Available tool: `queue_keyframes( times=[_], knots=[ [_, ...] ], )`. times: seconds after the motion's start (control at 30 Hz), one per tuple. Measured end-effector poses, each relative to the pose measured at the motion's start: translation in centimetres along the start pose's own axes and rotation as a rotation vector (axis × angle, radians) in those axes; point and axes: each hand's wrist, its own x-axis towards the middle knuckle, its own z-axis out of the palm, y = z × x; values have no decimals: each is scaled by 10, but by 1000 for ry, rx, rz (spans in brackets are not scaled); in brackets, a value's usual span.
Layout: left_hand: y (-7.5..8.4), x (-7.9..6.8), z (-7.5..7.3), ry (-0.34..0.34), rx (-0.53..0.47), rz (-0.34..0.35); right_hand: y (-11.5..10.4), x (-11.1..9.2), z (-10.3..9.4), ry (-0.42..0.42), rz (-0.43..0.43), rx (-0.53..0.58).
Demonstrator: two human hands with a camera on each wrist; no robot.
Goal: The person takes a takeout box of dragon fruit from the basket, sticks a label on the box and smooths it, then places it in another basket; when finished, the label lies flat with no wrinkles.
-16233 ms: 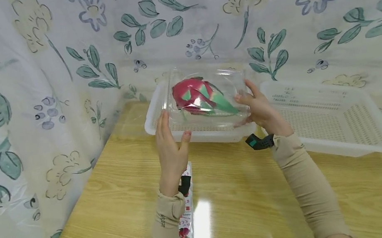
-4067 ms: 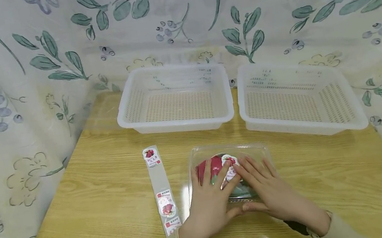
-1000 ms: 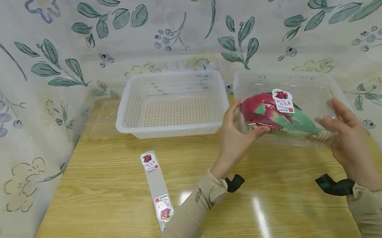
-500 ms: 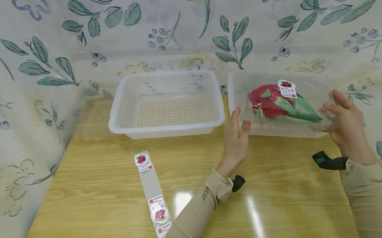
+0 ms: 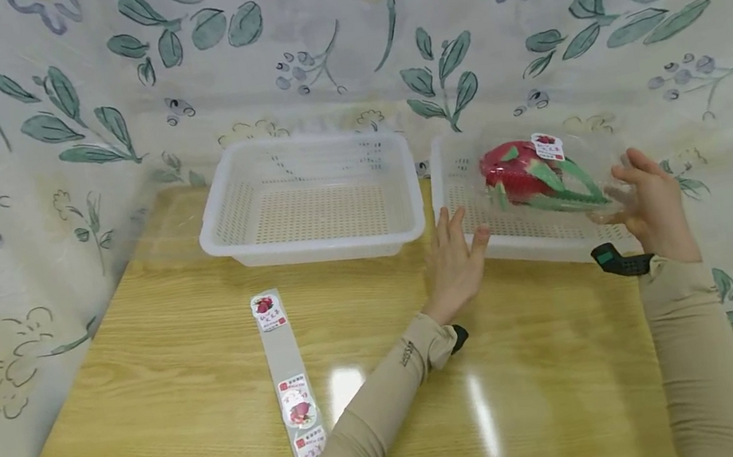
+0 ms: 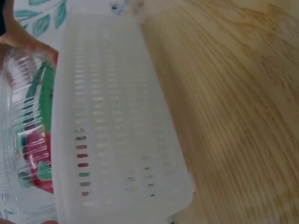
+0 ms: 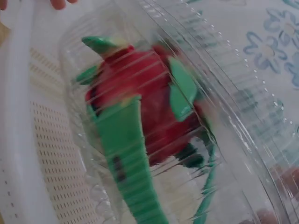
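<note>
My right hand (image 5: 654, 208) grips the right end of a clear plastic clamshell box (image 5: 600, 169). Inside lies a red and green dragon fruit (image 5: 525, 174), and a white label sticker (image 5: 548, 146) is on the lid. The box is held tilted over the white right basket (image 5: 529, 246), partly within its walls; whether it touches the bottom cannot be told. My left hand (image 5: 454, 266), fingers extended, is at that basket's front left rim, off the box. In the right wrist view the dragon fruit (image 7: 135, 93) shows through the ribbed plastic.
The left white basket (image 5: 315, 247) stands beside the right one, with a mesh floor. A strip of fruit stickers (image 5: 282, 356) lies on the wooden table (image 5: 173, 422), left of my left forearm. A floral curtain (image 5: 317, 18) hangs close behind the baskets.
The box has moved back and down over the right basket. My left hand has let go of it and shifted to the rim. Earliest, the box was above the left basket without a sticker.
</note>
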Motion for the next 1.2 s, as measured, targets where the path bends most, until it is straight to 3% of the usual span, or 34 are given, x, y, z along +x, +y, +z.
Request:
queue_keyframes(
  times=[0.33, 0.67, 0.93, 1.1, 1.2],
  knots=[
    [0, 9, 14, -14, 183, -88, -13, 37, 6, -53, 110, -294],
    [3, 14, 23, 4, 181, -120, 3, 70, 4, -97, 268, -347],
    [1, 12, 27, 5, 138, -97, 15, 82, -3, -101, 308, -281],
    [0, 11, 25, 11, 147, -80, 18, 87, -10, -139, 317, -341],
    [0, 12, 25, 13, 142, -76, 18, 90, -14, -189, 304, -433]
  ],
)
